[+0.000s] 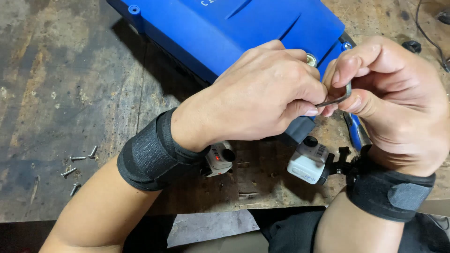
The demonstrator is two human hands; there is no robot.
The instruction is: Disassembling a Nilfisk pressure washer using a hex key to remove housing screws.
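My left hand (pixel 262 91) and my right hand (pixel 393 100) meet over the near corner of a blue plastic machine housing (pixel 243 23). Both pinch a thin bent metal key (pixel 338 98) between thumb and fingers; its bent end curves up by my right index finger. A round metal fastener (pixel 311 60) shows in the housing just above my left knuckles. Each wrist wears a black strap with a small white camera (pixel 307 161) under it. My hands hide the housing's near edge.
Several loose screws (pixel 77 166) lie on the worn, stained workbench (pixel 65 84) at the left. A blue-handled tool (pixel 357 131) lies under my right hand. A black cable (pixel 429 33) runs along the far right. The bench's front edge is close below my wrists.
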